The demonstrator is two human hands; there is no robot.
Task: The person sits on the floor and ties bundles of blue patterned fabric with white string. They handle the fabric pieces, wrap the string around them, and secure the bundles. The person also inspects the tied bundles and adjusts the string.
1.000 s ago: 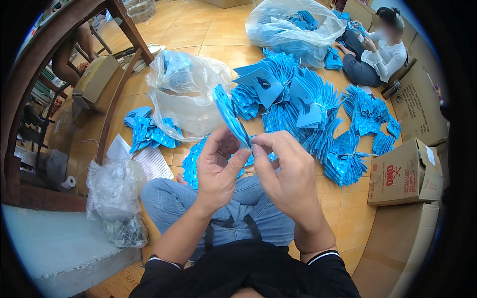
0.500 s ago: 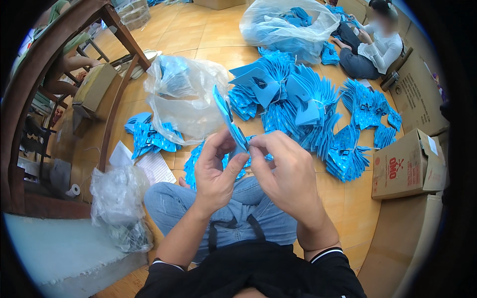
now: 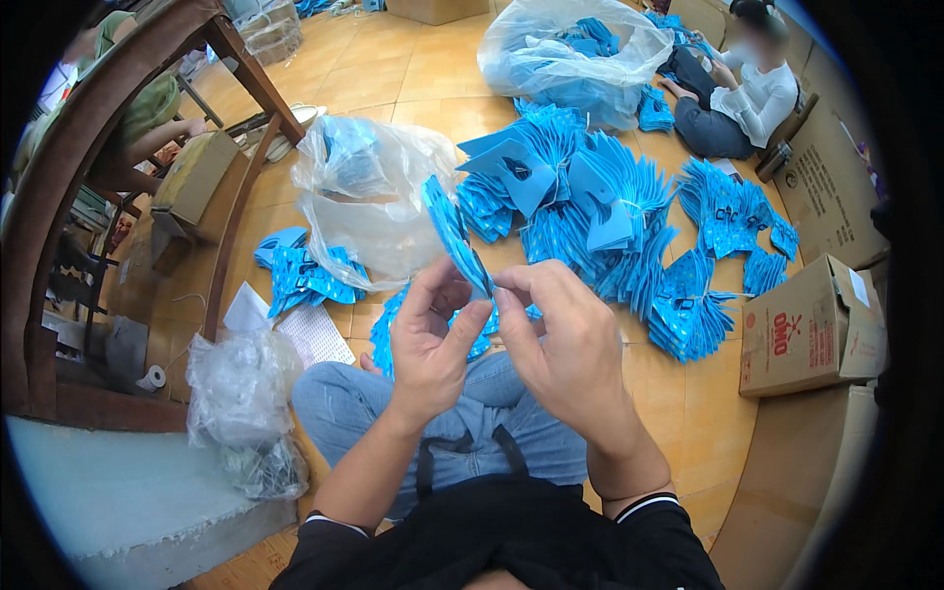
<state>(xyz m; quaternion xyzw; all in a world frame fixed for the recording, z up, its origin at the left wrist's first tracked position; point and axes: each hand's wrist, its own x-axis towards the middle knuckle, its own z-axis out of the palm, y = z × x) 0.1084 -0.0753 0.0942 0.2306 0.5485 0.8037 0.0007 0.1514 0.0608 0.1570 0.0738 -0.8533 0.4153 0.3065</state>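
My left hand and my right hand meet in front of me, both pinching the lower end of a thin stack of blue paper cards that sticks up and to the left, seen edge-on. Under my hands, on the floor by my jeans-clad knees, lies a small heap of the same blue cards. Beyond them a large spread of bundled blue cards covers the tiled floor.
A clear plastic bag holds more cards ahead left; a second big bag lies farther back. Another person sits at the far right. Cardboard boxes stand at right. A wooden table leg and crumpled plastic are left.
My hands stay together on the card stack; the fingers have shifted slightly along its lower end, and the view has tipped a little.
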